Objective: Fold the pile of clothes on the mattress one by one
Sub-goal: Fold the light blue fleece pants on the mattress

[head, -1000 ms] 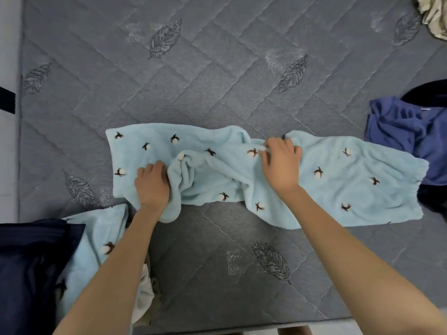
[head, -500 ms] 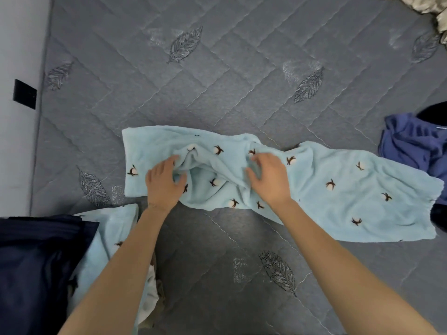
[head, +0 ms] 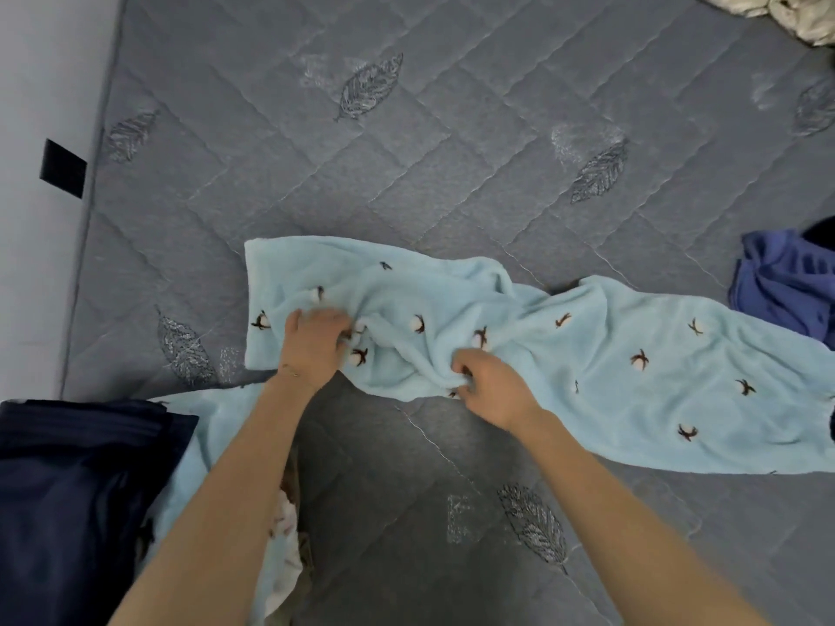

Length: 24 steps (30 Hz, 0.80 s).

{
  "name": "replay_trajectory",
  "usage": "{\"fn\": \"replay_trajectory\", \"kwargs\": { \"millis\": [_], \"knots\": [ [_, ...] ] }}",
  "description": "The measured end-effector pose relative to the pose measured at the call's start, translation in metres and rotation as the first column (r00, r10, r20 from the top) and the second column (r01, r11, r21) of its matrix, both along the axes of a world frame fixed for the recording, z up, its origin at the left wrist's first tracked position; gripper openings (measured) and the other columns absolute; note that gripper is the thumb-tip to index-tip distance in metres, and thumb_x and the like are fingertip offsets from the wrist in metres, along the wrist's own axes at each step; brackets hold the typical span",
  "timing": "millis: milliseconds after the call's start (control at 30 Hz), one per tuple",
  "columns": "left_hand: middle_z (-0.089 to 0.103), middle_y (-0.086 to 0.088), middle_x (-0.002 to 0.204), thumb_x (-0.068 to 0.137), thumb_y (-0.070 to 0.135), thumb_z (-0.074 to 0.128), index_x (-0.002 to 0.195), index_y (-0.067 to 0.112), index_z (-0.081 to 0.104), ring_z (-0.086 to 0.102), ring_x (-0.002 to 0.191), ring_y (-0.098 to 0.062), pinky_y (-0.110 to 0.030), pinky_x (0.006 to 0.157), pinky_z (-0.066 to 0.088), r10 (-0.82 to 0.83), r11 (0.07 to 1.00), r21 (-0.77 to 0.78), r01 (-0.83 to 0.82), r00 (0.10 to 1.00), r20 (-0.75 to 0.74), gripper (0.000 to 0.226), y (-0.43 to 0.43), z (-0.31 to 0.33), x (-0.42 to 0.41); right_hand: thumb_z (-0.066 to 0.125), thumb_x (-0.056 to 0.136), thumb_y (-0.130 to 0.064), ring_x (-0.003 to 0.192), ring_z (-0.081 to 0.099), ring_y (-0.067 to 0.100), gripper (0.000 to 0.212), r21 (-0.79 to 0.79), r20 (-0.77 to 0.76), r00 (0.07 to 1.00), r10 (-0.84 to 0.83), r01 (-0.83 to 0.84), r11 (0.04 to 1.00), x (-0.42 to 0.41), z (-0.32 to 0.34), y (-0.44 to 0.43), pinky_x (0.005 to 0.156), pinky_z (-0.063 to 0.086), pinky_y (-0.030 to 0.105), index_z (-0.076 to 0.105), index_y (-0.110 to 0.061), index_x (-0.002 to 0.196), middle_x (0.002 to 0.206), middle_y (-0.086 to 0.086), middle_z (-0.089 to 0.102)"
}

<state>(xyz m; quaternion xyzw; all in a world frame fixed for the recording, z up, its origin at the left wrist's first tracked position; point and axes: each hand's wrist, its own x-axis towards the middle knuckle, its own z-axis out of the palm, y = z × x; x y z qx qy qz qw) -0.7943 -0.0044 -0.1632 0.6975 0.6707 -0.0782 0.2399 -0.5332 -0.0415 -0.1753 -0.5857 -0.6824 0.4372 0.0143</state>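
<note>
wall [head: 31,273]: pale, far left | black rectangle [head: 63,173]: flat on wall, upper left

A grey quilted mattress [head: 452,173] fills most of the view, stitched in diamond lines and scattered with embroidered leaf motifs [head: 368,85]. Along the left runs a pale, plain wall [head: 31,264], with a black rectangular plate [head: 63,173] on it beside the mattress edge. The light is soft and even.
</note>
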Motion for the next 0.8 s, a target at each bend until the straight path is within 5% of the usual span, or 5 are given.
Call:
{"fn": "replay_trajectory", "kwargs": {
  "millis": [200, 300, 400, 533, 800],
  "knots": [
    [0.061, 0.006, 0.089, 0.089, 0.046, 0.059, 0.079, 0.024, 0.066, 0.056, 0.089, -0.016, -0.033, 0.084, 0.035, -0.072, 0.858, -0.513, 0.012, 0.993, -0.097, 0.025, 0.006, 0.022, -0.018, 0.062, 0.086, -0.046, 0.068, 0.052, 0.016, 0.036, -0.195, 0.101, 0.991, 0.088, -0.067, 0.978, -0.013, 0.015, 0.019, 0.059, 0.037, 0.029, 0.057, -0.014, 0.07, 0.069, -0.003, 0.055],
    [0.059, -0.003, 0.079, 0.096, 0.038, 0.05, 0.078, 0.01, 0.062, 0.054, 0.079, -0.023, -0.032, 0.072, 0.039, 0.336, 0.93, -0.214, -0.297, 0.925, 0.177, 0.036, 0.015, 0.016, -0.013, 0.062, 0.087, -0.038, 0.077, 0.055, 0.024, 0.026, 0.372, 0.048, 0.993, -0.108, 0.082, 0.925, -0.014, 0.018, 0.041, 0.071, 0.041, 0.034, 0.064, -0.014, 0.077, 0.076, 0.002, 0.06],
    [0.061, -0.013, 0.116, 0.097, 0.02, 0.051, 0.117, 0.007, 0.062, 0.052, 0.109, -0.035, -0.046, 0.097, 0.037, 0.236, 0.924, 0.269, -0.271, 0.959, 0.156, 0.026, 0.024, 0.003, -0.008, 0.058, 0.091, -0.04, 0.113, 0.049, 0.034, 0.038, 0.351, 0.327, 0.94, -0.096, -0.027, 0.936, -0.002, 0.013, 0.064, 0.097, 0.029, 0.044, 0.063, -0.012, 0.115, 0.116, 0.011, 0.059],
    [0.035, -0.009, 0.152, 0.104, 0.022, 0.036, 0.149, 0.015, 0.033, 0.021, 0.145, -0.029, -0.044, 0.117, 0.006, 0.14, 0.981, 0.122, -0.153, 0.985, 0.104, 0.046, 0.043, -0.014, -0.005, 0.035, 0.101, -0.045, 0.114, 0.052, 0.033, 0.044, 0.144, 0.532, 0.835, -0.141, 0.075, 0.987, 0.014, 0.009, 0.075, 0.105, 0.027, 0.045, 0.053, -0.01, 0.12, 0.117, 0.012, 0.061],
    [0.059, -0.013, 0.102, 0.099, 0.029, 0.046, 0.106, 0.009, 0.066, 0.047, 0.1, -0.035, -0.042, 0.085, 0.031, 0.109, 0.973, 0.218, -0.074, 0.983, -0.149, 0.028, 0.062, -0.03, -0.012, 0.053, 0.094, -0.028, 0.076, 0.058, 0.035, 0.027, 0.341, 0.278, 0.922, -0.269, 0.167, 0.925, 0.021, 0.002, 0.075, 0.074, 0.039, 0.04, 0.047, -0.013, 0.073, 0.076, 0.008, 0.056]
  ]
}}
